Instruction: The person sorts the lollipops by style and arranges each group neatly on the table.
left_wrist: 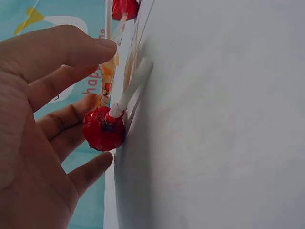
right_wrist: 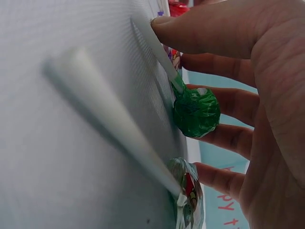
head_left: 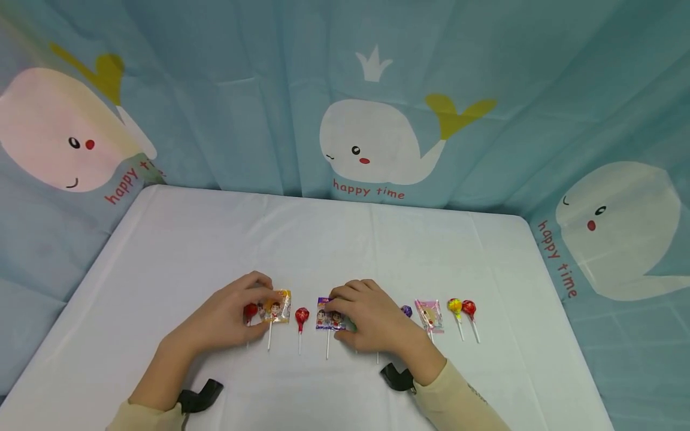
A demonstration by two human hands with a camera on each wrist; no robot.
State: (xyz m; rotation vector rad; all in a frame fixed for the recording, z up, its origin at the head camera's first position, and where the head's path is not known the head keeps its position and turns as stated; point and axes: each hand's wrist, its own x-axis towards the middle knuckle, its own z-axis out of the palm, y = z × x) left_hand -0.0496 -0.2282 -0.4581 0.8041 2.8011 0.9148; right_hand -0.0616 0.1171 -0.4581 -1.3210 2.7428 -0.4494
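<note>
My left hand (head_left: 226, 314) arches low over the table, its fingertips at a lollipop in a yellow-orange printed wrapper (head_left: 281, 305). Under that palm lies a red lollipop (left_wrist: 105, 129), with the thumb and fingers spread around it. A second red lollipop (head_left: 302, 315) lies between the hands. My right hand (head_left: 374, 317) has its thumb and index finger at the edges of a purple-wrapped lollipop (head_left: 323, 320). Beneath its palm are a green lollipop (right_wrist: 196, 113) and one in a clear printed wrapper (right_wrist: 191, 198), both mostly hidden from the head view.
Right of the right hand lie a purple lollipop (head_left: 406, 310), a pink-wrapped one (head_left: 429, 314), a yellow one (head_left: 455, 306) and a red one (head_left: 469, 307), on a white-covered table (head_left: 323, 245). A blue whale-print curtain (head_left: 259, 131) hangs behind. Black mounts (head_left: 200, 396) sit at the wrists.
</note>
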